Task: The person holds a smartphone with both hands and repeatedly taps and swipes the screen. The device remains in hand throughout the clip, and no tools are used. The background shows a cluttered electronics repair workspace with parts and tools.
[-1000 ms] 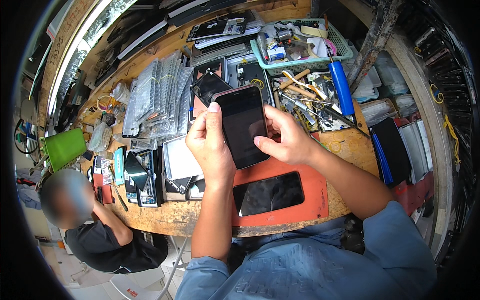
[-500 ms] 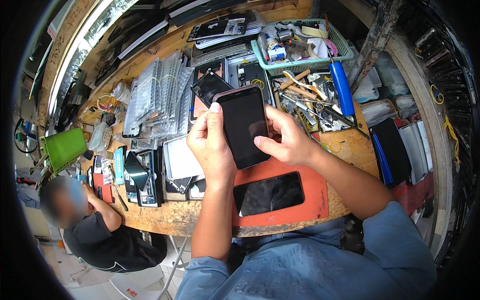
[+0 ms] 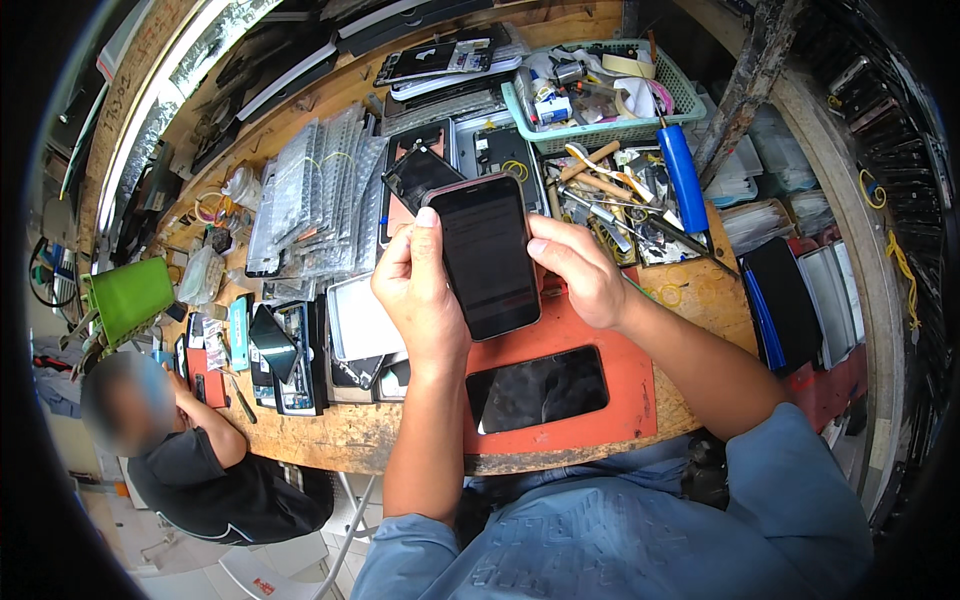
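Note:
A dark-screened smartphone (image 3: 488, 258) with a reddish top edge is held up over the bench, its screen toward me. My left hand (image 3: 425, 285) wraps its left side, the thumb lying along the upper left edge. On the phone's right edge, my right hand (image 3: 585, 268) grips with its thumb at the side; the other fingertips are partly hidden behind the phone. Below, a second black phone (image 3: 538, 389) with a glossy, smudged screen lies flat on the red-orange mat (image 3: 625, 415).
Left of the mat lie opened phones (image 3: 293, 345) and a white panel (image 3: 365, 318). Farther back are bubble-wrapped packs (image 3: 310, 190), a green basket (image 3: 590, 138) of supplies, hand tools (image 3: 610, 195) and a blue cylindrical tool (image 3: 683, 175). A person (image 3: 215, 470) sits at left.
My right thumb has moved off the screen up to the phone's right edge. Faint lines now show on the dark screen. My left hand keeps nearly the same hold.

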The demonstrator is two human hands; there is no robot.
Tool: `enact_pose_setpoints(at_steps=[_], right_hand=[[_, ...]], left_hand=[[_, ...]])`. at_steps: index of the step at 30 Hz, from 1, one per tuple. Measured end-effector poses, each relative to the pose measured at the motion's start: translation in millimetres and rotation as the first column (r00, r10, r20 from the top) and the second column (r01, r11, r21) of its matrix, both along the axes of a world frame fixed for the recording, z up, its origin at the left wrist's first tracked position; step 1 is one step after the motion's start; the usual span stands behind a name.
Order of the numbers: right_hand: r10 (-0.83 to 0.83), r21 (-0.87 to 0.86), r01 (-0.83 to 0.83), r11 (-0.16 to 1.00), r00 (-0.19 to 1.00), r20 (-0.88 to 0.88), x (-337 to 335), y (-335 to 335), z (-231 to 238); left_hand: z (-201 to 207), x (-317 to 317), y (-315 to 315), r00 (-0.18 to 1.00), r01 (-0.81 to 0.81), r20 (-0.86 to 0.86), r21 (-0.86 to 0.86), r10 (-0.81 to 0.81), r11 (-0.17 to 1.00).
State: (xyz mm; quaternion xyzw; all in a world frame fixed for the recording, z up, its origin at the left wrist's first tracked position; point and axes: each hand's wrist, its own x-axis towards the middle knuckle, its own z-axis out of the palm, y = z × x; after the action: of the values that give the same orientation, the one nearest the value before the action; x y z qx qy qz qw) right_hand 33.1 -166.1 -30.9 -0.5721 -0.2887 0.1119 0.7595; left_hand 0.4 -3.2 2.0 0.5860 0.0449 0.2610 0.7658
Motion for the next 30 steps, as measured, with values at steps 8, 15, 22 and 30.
enact_pose_setpoints(at_steps=[8,15,22,30], right_hand=[[-0.066,-0.103,0.073,0.992,0.995,0.074,2.3,-0.3,-6.6],[-0.091,-0.116,0.102,0.988,0.991,0.094,0.9,0.4,-4.6],[-0.097,-0.150,0.109,0.983,0.992,0.085,-2.8,-1.2,3.9],[-0.102,-0.146,0.116,0.982,0.990,0.099,-0.9,-0.2,-2.5]], left_hand=[[-1.8,0.3,1.0,1.000,-0.004,-0.002,-0.015,0.004,1.000],[1.3,0.6,3.3,0.999,0.051,0.022,-0.073,-0.049,0.996],[-5.3,1.4,6.3,1.000,-0.013,0.013,0.016,0.013,1.000],[-7.7,5.0,1.8,0.996,-0.088,0.014,0.096,0.087,0.992]])
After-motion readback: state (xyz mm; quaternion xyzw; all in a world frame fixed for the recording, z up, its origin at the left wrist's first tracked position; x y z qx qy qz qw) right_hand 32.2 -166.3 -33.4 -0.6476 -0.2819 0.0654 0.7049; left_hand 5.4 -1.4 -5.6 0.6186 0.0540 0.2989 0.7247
